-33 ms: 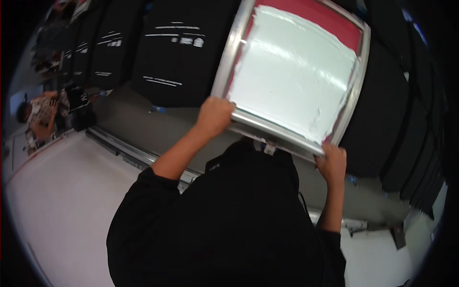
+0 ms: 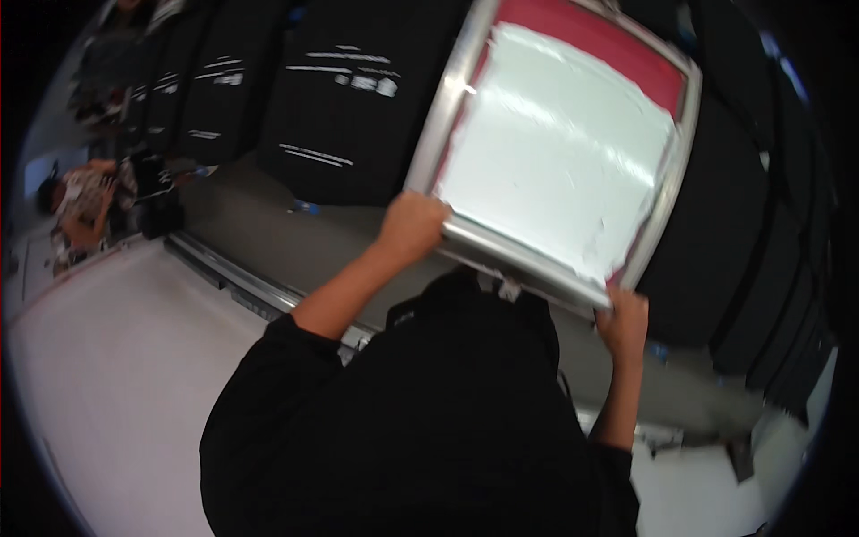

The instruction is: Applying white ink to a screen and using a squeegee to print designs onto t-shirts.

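A silk-screen frame [image 2: 537, 252] with metal bars and a red border of mesh lies tilted in front of me. Thick white ink [image 2: 555, 148] covers most of its inside, with ragged edges. My left hand [image 2: 414, 225] is closed round the near left corner of the frame. At the near right corner my right hand [image 2: 624, 322] grips the same bar, fingers wrapped over it. Whatever lies under the frame is hidden by it.
Black fabric pieces with white print [image 2: 340, 98] lie in a row along a long grey table [image 2: 250, 210] on the left; more black pieces [image 2: 716, 224] continue on the right. A metal rail [image 2: 233, 277] runs along the table's near edge. Another person [image 2: 85, 201] is at the far left.
The whole view has shifted slightly, so the frame, table and fabric sit a little lower and further right in the picture. Both hands keep their hold on the frame.
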The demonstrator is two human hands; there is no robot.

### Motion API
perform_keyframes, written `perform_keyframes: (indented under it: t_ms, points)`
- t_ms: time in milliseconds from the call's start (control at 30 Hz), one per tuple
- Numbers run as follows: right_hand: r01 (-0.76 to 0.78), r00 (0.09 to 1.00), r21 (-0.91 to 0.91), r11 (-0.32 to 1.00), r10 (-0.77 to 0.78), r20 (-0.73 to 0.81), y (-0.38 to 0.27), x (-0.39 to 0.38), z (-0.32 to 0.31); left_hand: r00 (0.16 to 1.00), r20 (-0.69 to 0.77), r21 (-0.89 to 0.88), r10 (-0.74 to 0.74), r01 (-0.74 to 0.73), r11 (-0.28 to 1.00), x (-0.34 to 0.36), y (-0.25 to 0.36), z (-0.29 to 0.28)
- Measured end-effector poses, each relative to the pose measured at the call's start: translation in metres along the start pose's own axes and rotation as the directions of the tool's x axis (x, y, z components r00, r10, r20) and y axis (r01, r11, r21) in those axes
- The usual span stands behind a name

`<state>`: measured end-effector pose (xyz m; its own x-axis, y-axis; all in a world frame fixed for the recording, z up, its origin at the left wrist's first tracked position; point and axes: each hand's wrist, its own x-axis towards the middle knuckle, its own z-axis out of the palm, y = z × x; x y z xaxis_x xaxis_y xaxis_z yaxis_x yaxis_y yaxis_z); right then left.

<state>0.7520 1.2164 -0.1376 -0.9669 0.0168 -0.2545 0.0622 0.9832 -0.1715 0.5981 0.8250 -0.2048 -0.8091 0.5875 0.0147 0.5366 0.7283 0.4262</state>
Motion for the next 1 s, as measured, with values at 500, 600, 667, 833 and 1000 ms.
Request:
perform_keyframes:
  t_ms: [500,600,667,833,1000]
  points:
    - [-0.047,0.988,0.014,0.999,0.049,-0.147,0.033,-0.027,0.065,0.972,-0.23,0.069,0.047,-0.032,0.997,-0.039,0.014,0.038]
    - [-0.005,0.985,0.001,1.0,0.005,-0.17,0.04,-0.029,0.07,0.966,-0.249,0.081,0.065,-0.046,0.996,-0.034,0.012,0.041]
    - [0.08,0.964,-0.011,0.997,-0.08,-0.252,0.038,-0.034,0.073,0.987,-0.161,0.042,0.013,-0.006,0.999,-0.033,0.012,0.039]
    - [0.144,0.901,-0.176,0.974,-0.203,-0.383,0.026,-0.034,0.085,0.857,-0.475,0.091,0.198,-0.176,0.98,-0.038,0.012,0.039]
    - [-0.048,0.836,-0.021,0.999,0.028,-0.549,0.069,0.075,0.085,0.963,-0.253,0.162,0.098,-0.058,0.985,0.076,-0.023,0.053]
